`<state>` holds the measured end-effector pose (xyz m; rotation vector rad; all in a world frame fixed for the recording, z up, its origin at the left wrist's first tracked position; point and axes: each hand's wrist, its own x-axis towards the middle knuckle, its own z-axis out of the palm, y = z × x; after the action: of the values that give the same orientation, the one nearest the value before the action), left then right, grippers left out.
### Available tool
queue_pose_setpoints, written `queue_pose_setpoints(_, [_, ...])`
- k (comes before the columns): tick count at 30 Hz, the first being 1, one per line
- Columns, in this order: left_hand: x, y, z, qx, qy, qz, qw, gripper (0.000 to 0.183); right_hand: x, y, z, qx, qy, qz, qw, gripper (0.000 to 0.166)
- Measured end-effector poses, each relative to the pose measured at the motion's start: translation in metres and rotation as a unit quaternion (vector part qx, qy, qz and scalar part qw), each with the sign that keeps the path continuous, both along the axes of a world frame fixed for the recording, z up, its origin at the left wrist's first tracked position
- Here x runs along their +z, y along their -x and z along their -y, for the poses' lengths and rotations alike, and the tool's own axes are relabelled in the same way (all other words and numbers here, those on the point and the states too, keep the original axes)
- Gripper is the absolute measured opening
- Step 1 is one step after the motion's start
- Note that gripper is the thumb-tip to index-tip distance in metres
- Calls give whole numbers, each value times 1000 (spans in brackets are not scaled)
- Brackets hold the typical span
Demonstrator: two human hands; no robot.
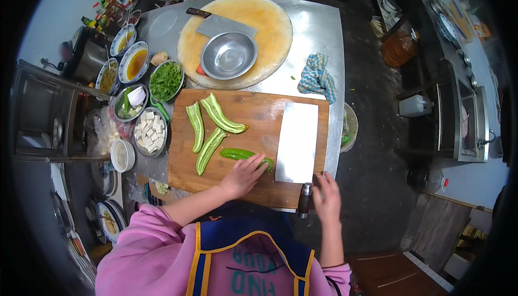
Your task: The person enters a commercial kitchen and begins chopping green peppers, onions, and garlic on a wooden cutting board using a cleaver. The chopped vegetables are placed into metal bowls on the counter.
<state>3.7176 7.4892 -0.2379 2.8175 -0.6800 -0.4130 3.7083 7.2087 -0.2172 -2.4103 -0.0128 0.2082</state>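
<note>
On the wooden cutting board (259, 134), my left hand (244, 175) rests with its fingers on a green pepper (238, 154) lying skin side up. Several opened, seeded pepper pieces lie cut side up at the board's left, among them a long curved one (218, 114). A cleaver lies flat at the right, its broad blade (297, 142) on the board and its dark handle (304, 205) over the near edge. Beside that handle is my right hand (327, 197), fingers apart, holding nothing.
A round chopping block (275, 33) beyond the board bears a steel bowl (229, 55) and a second cleaver (226, 25). Bowls of diced tofu (150, 132), chopped greens (166, 80) and sauce (136, 63) line the left. A striped cloth (317, 78) lies on the steel table (319, 25).
</note>
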Motion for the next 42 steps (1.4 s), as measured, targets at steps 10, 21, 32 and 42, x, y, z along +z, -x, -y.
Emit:
queue_pose_setpoints(10, [0, 4, -60, 124, 170, -15, 977, 40, -18, 6, -19, -111, -311, -238, 913, 54])
queue_pose_setpoints(21, [-19, 44, -109, 373, 77, 142, 914, 51, -2, 9, -15, -121, -340, -301, 883, 14])
queue_pose_setpoints(32, [-5, 72, -131, 527, 213, 182, 802, 43, 24, 10, -54, 307, -18, -236, 922, 26])
queue_pose_setpoints(42, [8, 71, -107, 316, 140, 104, 933, 43, 19, -17, 76, -173, -52, -134, 975, 23])
